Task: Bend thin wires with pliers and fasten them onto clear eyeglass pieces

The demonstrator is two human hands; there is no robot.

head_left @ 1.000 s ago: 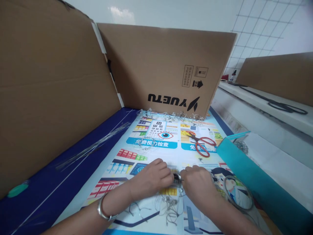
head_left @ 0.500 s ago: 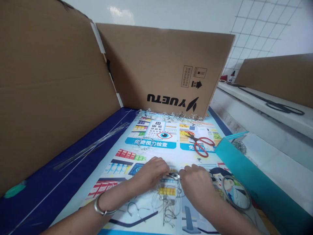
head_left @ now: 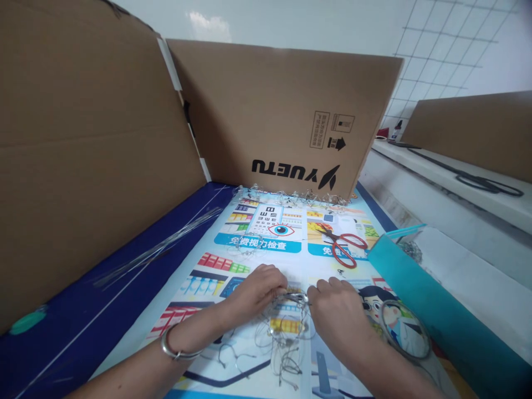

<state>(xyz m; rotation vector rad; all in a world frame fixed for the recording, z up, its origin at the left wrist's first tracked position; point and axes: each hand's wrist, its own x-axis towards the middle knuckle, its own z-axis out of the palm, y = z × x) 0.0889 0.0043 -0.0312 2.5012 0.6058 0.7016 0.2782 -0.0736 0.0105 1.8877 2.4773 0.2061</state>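
My left hand [head_left: 262,284], with a metal bangle on its wrist, is closed on one end of a bundle of thin silvery wire [head_left: 294,298] at the lower middle. My right hand [head_left: 334,302] is closed at the other end of the same bundle, its knuckles facing up. Loops of wire hang between the hands over the printed sheet. Below them lies a loose tangle of thin wire pieces [head_left: 287,363]. The fingertips of both hands are partly hidden.
Red-handled scissors [head_left: 344,250] lie open beyond my right hand. A teal box [head_left: 419,288] and a wire coil [head_left: 405,330] are at the right. Straight wires [head_left: 162,244] lie at the left. Cardboard panels [head_left: 274,111] stand behind, with wire pieces [head_left: 299,198] along their base.
The wire between my hands looks slightly more drawn out, and its hanging loops have shifted. Both hands keep nearly the same place, and the whole view has moved slightly.
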